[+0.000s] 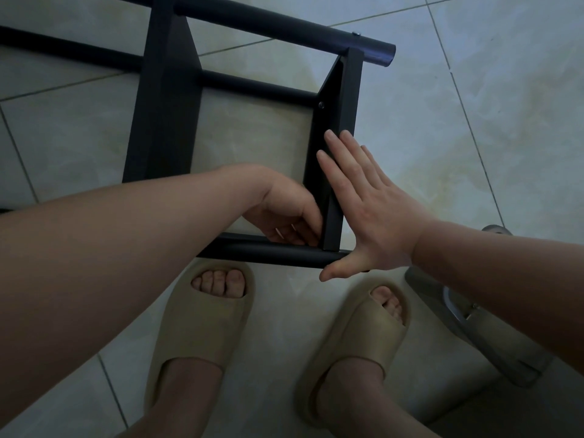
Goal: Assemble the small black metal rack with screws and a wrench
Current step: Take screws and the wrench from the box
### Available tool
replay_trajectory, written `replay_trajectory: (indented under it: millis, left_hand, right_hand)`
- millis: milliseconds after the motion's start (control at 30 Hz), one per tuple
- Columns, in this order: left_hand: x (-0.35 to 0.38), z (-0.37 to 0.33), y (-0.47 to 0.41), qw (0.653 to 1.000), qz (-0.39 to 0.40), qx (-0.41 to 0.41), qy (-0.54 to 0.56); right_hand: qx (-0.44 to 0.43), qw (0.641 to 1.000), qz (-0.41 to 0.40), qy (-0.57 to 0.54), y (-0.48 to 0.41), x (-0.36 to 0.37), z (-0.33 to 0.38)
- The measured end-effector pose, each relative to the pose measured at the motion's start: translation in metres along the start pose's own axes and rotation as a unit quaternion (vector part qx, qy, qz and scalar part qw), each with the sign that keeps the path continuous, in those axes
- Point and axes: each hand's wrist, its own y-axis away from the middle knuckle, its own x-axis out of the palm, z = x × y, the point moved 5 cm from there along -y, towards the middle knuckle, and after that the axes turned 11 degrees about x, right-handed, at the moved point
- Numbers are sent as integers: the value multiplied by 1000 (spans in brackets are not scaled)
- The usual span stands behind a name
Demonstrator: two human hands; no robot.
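Risk first: the side bar (346, 99) is braced only by the right hand (369, 210), whose fingers are straight and flat on its outer face, with the thumb spread under the end of the near tube (268, 251). If that pressure is eased, the holes at the corner could be thrown out of line and a screw cross-threaded or dropped on the floor (474, 121). The left hand (284, 210) is tucked inside the corner, fingers curled at the joint. Whether anything is held there cannot be told. Skin could be pinched between bar and tube. No wrench is seen.

The rack (167, 105) is matte black, partly built, and laid on the tiles just ahead of both hands. Round tubes are joined by flat side pieces. One screw (321, 104) is seated just beyond the right fingertips, another (356, 33) on the far tube.
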Motion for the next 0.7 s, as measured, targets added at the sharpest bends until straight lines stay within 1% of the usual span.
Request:
replay_trajectory:
  millis: [100, 333, 433, 600, 700]
  left_hand:
    - [-1, 2, -1, 1000, -15, 2, -3]
    - [-6, 0, 4, 999, 2, -16, -32]
    - [-6, 0, 5, 1000, 9, 1, -17]
    - [-6, -2, 1, 999, -11, 18, 49]
    - [-4, -1, 0, 1000, -14, 8, 9]
  right_hand:
    - [-2, 1000, -5, -6, 0, 0, 0]
    - [-8, 1000, -13, -15, 0, 1, 0]
    - [-8, 1000, -12, -16, 0, 1, 1]
    - [-7, 1000, -10, -18, -1, 1, 1]
    - [-5, 1000, -7, -17, -1, 1, 0]
